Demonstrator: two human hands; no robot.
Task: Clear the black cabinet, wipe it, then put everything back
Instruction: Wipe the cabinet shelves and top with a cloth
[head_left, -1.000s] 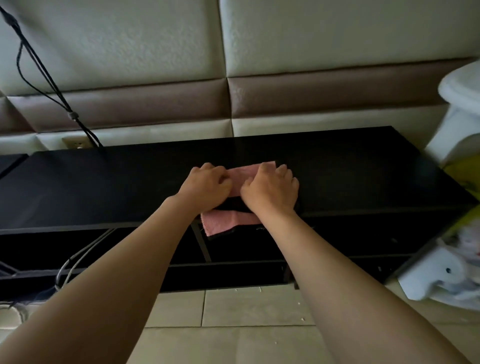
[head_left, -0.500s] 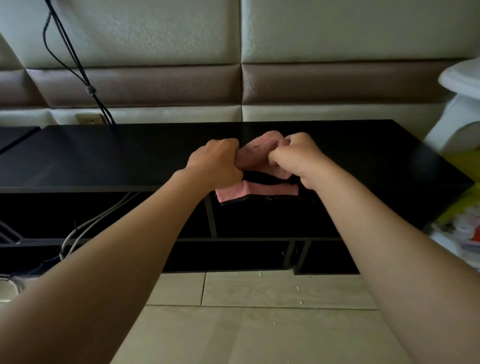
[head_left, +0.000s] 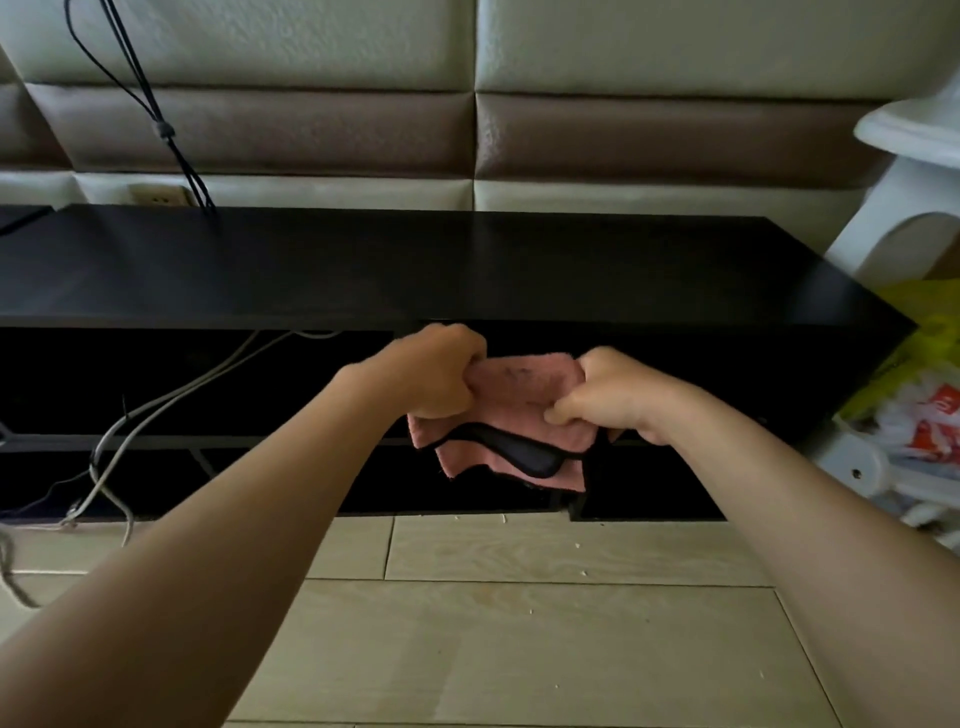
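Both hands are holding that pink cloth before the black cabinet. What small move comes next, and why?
Probably fold the pink cloth to a cleaner face, then lay it on the black cabinet. The left hand and right hand grip it in mid-air, and its facing side shows dark smudges.

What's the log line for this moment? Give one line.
left hand: grips pink cloth | right hand: grips pink cloth | cloth: held in front of black cabinet

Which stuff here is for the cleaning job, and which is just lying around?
For the job: cloth, gripped by left hand and right hand; cabinet.
Just lying about: grey cables, black cords, socket, yellow bag.
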